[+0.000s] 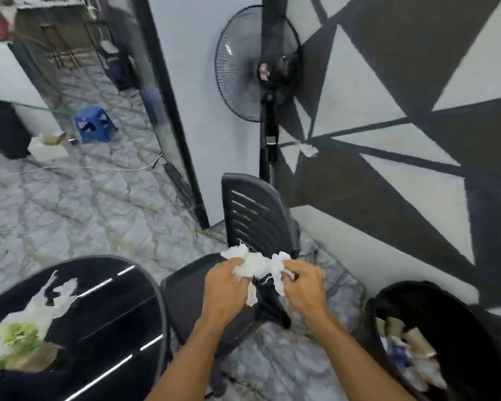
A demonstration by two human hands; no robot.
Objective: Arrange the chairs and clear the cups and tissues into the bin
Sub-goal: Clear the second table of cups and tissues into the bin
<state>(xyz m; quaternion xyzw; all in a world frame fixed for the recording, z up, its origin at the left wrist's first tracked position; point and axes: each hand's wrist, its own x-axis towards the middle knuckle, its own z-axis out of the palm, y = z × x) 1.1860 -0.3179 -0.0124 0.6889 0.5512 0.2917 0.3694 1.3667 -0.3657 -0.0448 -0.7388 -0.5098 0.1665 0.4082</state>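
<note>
Crumpled white tissues (256, 264) are bunched between my two hands, above the seat of a black plastic chair (252, 218). My left hand (226, 287) grips the left part of the wad, my right hand (301, 287) grips the right part. A black bin (388, 296) stands at the lower right, close to my right forearm, with paper waste and cups visible inside. At the lower left is a round black table (122, 314) with blurred white and green reflections on its top.
A black standing fan (261, 70) rises behind the chair against a wall painted with black and white triangles. A dark door frame (174, 111) stands to the left. Farther off on the marbled floor are a blue stool (94, 124), a second black bin (3, 128) and some paper.
</note>
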